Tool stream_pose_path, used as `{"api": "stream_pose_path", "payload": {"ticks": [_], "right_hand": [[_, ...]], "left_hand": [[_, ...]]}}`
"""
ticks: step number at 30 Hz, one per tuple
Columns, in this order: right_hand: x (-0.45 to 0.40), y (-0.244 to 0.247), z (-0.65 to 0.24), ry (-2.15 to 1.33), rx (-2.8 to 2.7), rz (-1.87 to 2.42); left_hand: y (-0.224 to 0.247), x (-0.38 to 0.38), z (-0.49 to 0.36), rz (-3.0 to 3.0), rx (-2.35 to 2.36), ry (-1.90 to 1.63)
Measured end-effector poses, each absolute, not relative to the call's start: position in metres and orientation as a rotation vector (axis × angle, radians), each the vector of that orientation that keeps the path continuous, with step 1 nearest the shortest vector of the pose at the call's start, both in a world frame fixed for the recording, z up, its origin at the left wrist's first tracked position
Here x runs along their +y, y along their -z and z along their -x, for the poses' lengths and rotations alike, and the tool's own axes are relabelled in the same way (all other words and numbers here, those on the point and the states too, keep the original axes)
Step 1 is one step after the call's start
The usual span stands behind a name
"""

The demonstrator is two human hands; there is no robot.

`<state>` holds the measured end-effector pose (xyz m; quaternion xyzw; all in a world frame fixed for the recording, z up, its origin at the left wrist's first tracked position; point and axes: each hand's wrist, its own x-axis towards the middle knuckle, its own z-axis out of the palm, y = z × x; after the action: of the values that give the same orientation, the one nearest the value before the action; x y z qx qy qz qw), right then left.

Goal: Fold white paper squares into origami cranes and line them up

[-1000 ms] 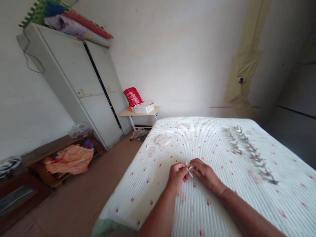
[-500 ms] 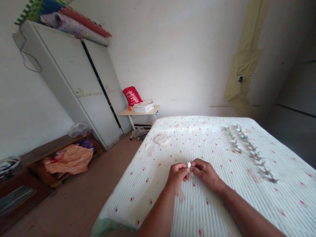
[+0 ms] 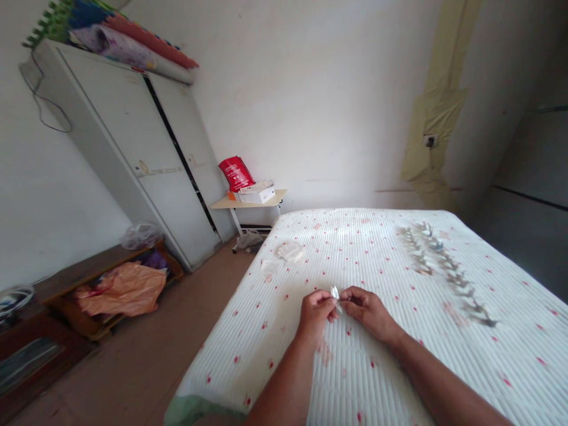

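Paper (image 3: 334, 292), white and folded small, sits up between two hands over the near middle of the bed (image 3: 355, 378). The left hand (image 3: 316, 307) pinches it with thumb and finger, and its other fingers curl under. The right hand (image 3: 366, 307) has its thumb and finger closed on the paper's right side, with the other fingers bent in. The hands are very near each other.

The bed cover is white with thin stripes and little red spots. To the right lie two rows of small folded shapes. The left row (image 3: 415, 251) is short, and the right row (image 3: 461, 284) is longer and comes nearer. To the left, farther off than the hands, there is a pile of paper (image 3: 290, 251). A flat sheet (image 3: 269, 267) lies just beside it on the near left, with faint lines like print, too small to read.

Past the bed, on the far left, is a little table (image 3: 219, 204). A red bag (image 3: 236, 174) on it has white writing, too tiny to make out. A white box (image 3: 258, 194) is beside the bag, with small dark marks I cannot read.
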<state>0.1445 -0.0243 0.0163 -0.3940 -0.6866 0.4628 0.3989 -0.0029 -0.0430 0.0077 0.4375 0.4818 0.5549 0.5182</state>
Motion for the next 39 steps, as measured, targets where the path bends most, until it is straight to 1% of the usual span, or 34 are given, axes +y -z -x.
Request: {"api": "stream_pose_path", "payload": {"ticks": [24,33,39], "right_hand": [[-0.0214,-0.014,-0.1415,-1.267,-1.693,0.982],[-0.0195,-0.0069,-0.1404,-1.159,-1.712,1.069],[-0.0233,-0.0126,-0.1373,-1.079,-1.75,1.136]], "left_hand": [[-0.0146,-0.0474,-0.0011,-1.128,1.199,-1.318],[-0.0166,-0.0486,-0.0045,-1.133,1.263,-1.317],[-0.0136,-0.0474,-0.0061,-1.189,1.342,-1.31]]}}
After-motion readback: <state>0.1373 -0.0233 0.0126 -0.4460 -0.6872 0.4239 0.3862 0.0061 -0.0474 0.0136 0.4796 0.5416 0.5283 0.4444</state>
